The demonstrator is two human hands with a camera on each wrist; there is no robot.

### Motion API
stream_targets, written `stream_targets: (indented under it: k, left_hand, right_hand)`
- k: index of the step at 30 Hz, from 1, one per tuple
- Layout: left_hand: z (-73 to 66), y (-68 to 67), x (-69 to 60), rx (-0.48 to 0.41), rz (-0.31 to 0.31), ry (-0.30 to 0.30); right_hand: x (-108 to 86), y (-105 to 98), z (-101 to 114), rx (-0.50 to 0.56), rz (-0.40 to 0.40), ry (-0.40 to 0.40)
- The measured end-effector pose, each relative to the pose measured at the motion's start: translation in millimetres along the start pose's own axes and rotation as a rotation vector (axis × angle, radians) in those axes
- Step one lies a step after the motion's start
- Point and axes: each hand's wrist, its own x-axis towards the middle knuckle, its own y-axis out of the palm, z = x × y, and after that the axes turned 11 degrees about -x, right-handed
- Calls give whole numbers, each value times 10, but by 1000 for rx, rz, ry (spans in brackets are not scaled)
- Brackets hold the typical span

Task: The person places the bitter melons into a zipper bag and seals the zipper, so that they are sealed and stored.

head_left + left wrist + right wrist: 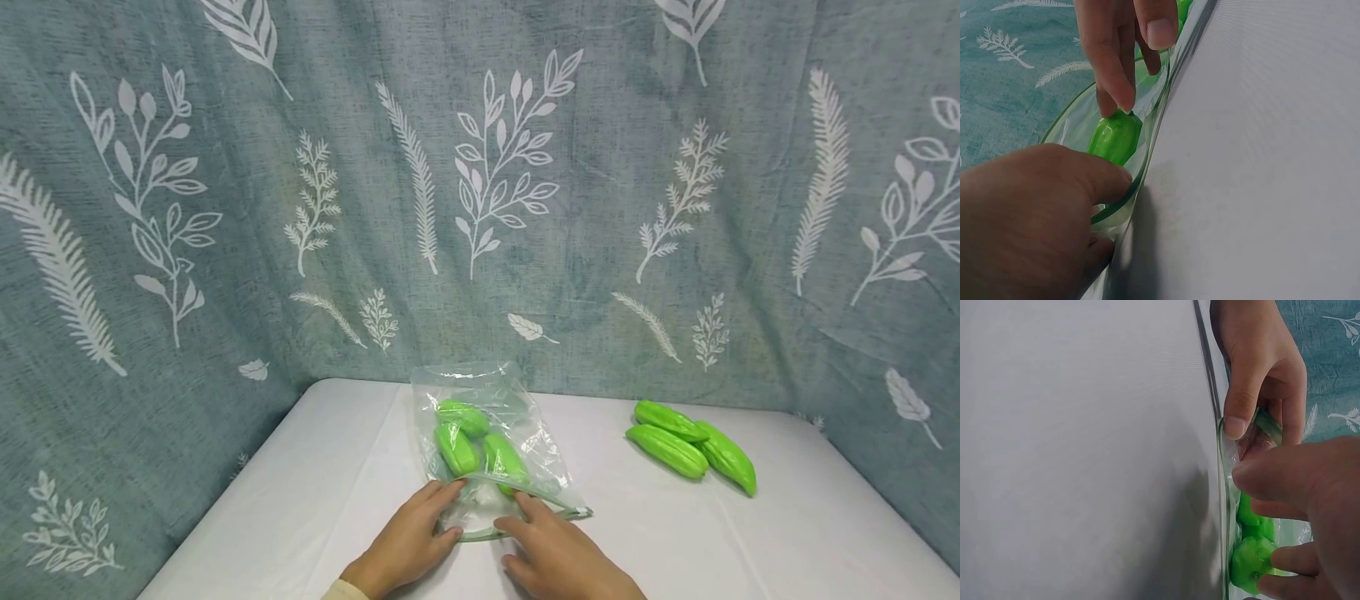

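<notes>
A clear zip bag (546,454) with a green-edged mouth lies on the white table, its mouth toward me. Inside are three green, ridged, elongated vegetables (456,450), their exact kind unclear. My left hand (412,537) grips the left side of the mouth, thumb and fingers on either side of the film, as the right wrist view shows. At the right of the mouth is my right hand (555,550). Its extended fingers reach to the near end of one vegetable (1115,137) and seem to touch it; the thumb stands apart. Some fingertips are hidden by the film.
Three more green vegetables (667,450) lie in a loose group on the right of the white table (345,467). A blue-green curtain (480,317) with white leaf prints hangs behind the table and along both sides.
</notes>
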Motion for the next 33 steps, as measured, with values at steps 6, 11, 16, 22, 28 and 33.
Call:
stream_targets:
  k: [6,11,16,22,28,33]
  left_hand:
    - [-14,3,5,-10,7,-14]
    - [-8,7,10,-8,15,-18]
    - [-7,8,13,-4,20,-25]
    - [-6,-12,13,-2,10,-12]
    - [-8,-15,4,-7,14,-3]
    - [-6,-15,3,-5,15,-1]
  right_hand:
    - [7,0,3,9,16,3]
    - [-26,-4,-25,-1,-46,-9]
    - [-54,-33,-79,27,-144,-22]
    - [-100,-19,-197,70,-365,-78]
    - [-131,25,-330,118,-519,-71]
    - [-139,41,-393,183,-523,-61]
